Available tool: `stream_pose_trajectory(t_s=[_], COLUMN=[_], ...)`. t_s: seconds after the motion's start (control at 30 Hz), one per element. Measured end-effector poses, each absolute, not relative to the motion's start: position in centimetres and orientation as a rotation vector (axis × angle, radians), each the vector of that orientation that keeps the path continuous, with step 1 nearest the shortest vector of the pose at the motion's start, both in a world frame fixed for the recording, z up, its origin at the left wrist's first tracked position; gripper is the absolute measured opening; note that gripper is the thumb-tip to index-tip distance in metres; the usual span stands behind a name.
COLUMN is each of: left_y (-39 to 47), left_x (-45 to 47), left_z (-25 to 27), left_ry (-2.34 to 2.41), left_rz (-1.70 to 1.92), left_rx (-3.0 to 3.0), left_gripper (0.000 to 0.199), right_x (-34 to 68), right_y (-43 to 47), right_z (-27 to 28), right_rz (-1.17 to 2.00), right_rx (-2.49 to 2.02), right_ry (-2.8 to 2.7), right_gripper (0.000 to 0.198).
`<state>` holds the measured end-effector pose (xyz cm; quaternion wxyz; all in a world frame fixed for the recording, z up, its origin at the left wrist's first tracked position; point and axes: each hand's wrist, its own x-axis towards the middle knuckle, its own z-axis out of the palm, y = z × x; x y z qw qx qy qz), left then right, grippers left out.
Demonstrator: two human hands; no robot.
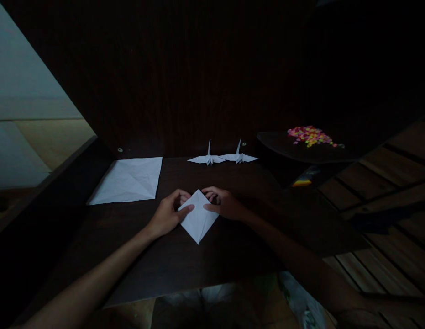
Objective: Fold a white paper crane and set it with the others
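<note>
A piece of folded white paper (198,224), diamond-shaped with a crease down its middle, is held near the middle of the dark table. My left hand (167,212) grips its left corner, thumb on top and fingers curled at the edge. My right hand (227,204) pinches the right side the same way, its thumb on the upper face. The fingertips under the paper are partly hidden. Beyond the hands stand two white paper cranes, the left crane (208,159) and the right crane (238,157), their wings meeting.
A creased sheet of white paper (130,180) lies at the left of the dark tabletop (171,269). On a raised shelf (277,144) at the right sits a pile of small colourful pieces (310,135). A dark back panel rises behind; a low side wall (51,201) bounds the left.
</note>
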<state>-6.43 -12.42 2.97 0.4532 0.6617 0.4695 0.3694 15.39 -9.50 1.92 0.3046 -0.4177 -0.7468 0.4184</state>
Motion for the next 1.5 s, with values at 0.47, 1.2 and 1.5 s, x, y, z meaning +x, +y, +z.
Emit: stream_pose_trajectory(t_s=[0.47, 1.2, 1.5], left_y=[-12.2, -12.5, -13.4], left_x=[-7.4, -6.3, -5.8], left_z=[4.3, 3.9, 5.3], left_ry=[1.016, 1.138, 1.234], left_rz=[1.096, 1.3, 1.211], left_rx=[1.157, 1.42, 1.87], left_gripper=[0.032, 0.033, 0.023], right_x=[15.4, 14.2, 13.5], right_y=[-10.0, -10.8, -12.0], right_z=[3.0, 2.9, 3.6], right_rz=[1.351, 1.309, 1.108], right_rx=[-0.961, -1.009, -0.814], right_ry=[-1.606, -1.349, -1.517], right_gripper=[0.024, 0.038, 0.037])
